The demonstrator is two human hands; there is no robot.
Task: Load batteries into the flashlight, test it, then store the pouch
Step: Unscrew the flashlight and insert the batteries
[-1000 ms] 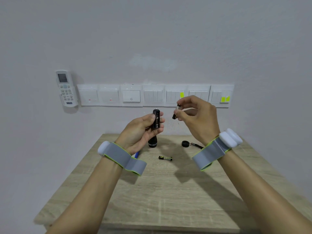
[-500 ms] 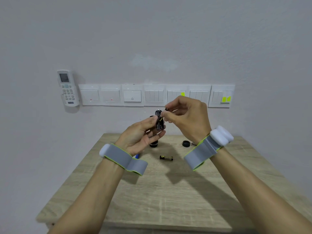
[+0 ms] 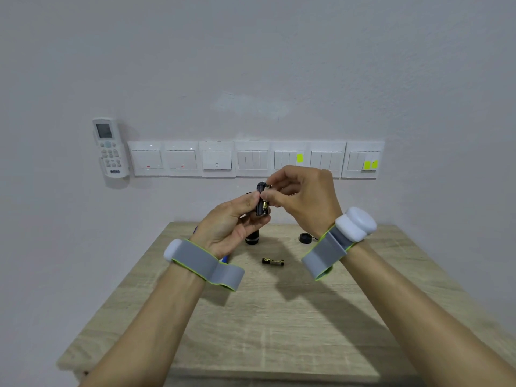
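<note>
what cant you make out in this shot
Head view, the only one:
- Battery holder: fingers of the left hand and right hand cover part of it; how many cells it holds cannot be told.
- Flashlight on the table: the left hand hides its upper part.
- Blue item: mostly behind the left wrist; unidentifiable.
- Loose battery: label too small to read.
- Pouch: not visible.

One wide-angle head-worn camera is looking forward and slightly down, facing a wall with a row of switches (image 3: 255, 159). It is sitting close above the forearms, taking in both hands (image 3: 301, 198) at centre and the wooden tabletop (image 3: 279, 317) filling the lower frame.
</note>
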